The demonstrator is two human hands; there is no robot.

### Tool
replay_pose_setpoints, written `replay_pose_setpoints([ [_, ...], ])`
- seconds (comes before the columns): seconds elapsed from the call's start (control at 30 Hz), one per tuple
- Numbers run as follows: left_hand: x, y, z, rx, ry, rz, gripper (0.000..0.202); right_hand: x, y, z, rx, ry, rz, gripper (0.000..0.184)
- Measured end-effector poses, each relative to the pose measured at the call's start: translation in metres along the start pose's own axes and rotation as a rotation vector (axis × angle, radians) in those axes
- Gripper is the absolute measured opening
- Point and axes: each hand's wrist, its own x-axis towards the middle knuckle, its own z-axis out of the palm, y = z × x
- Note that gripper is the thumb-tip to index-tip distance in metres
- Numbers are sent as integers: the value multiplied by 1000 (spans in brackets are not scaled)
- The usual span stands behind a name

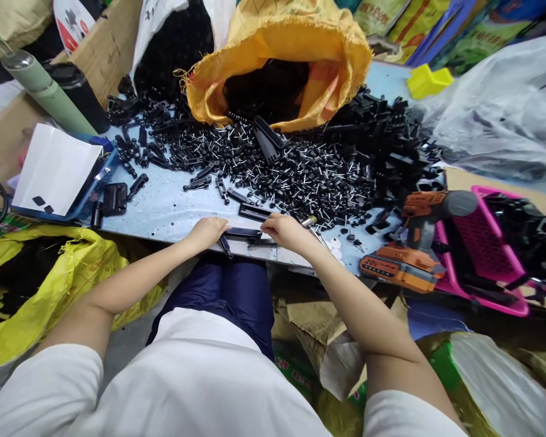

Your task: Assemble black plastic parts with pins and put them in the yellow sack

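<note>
1. The left hand [207, 232] and right hand [286, 232] are each pinching an end of the black bar [242, 232], which is lying left of the cordless drill [407, 246] at the worktop's [164, 206] near edge.
2. Pressing it flat seems wisest, so close to that drop.
3. Loose pins [300, 173] are crowding beyond; bare room is lying farther left of the drill.

A sack [279, 54] lies at the counter's [164, 206] back edge, with pins [300, 170] heaped before it. At the front edge the left hand [207, 232] and right hand [284, 232] hold a strip [242, 232]. A drill [409, 243] lies at the front right corner, with a basket [477, 249] to its right.
</note>
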Motion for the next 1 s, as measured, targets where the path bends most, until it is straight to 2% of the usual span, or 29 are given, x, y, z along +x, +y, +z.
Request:
replay_pose_setpoints([
  [0.1,-10,-9,15,-140,180,6,46,2,-11,-3,-169,-54,18,24],
  [0.2,-23,-11,28,-194,460,-28,59,2,-14,-5,-261,-80,7,23],
  [0.27,-29,-2,33,-172,643,-48,53,5,-12,-3,-266,-88,-26,22],
  [0.33,-29,13,38,-122,719,57,39,8,-9,2,-247,-87,-64,19],
  [0.37,-26,23,39,-93,702,147,35,9,-6,7,-230,-76,-73,17],
  [0.43,-16,42,41,-47,582,281,35,7,2,24,-178,-12,-57,16],
  [0.5,-2,55,42,-29,420,268,45,0,13,47,-92,138,-60,21],
  [0.57,12,60,42,-30,279,221,55,-10,27,72,5,328,-142,28],
  [0.63,22,58,41,-30,189,256,57,-17,42,92,70,455,-264,34],
  [0.67,25,55,40,-26,167,288,55,-19,49,99,81,474,-318,36],
  [0.73,27,51,38,-18,148,328,49,-21,59,102,69,440,-388,38],
  [0.8,22,49,36,-22,158,340,42,-21,61,95,19,372,-400,39],
  [0.9,1,51,37,-51,272,315,34,-19,46,78,-61,391,-339,39],
  [0.93,-8,52,39,-57,318,251,32,-17,36,74,-63,441,-317,39],
  [1.0,-26,55,42,-56,352,13,32,-6,12,70,-24,525,-313,40],
])
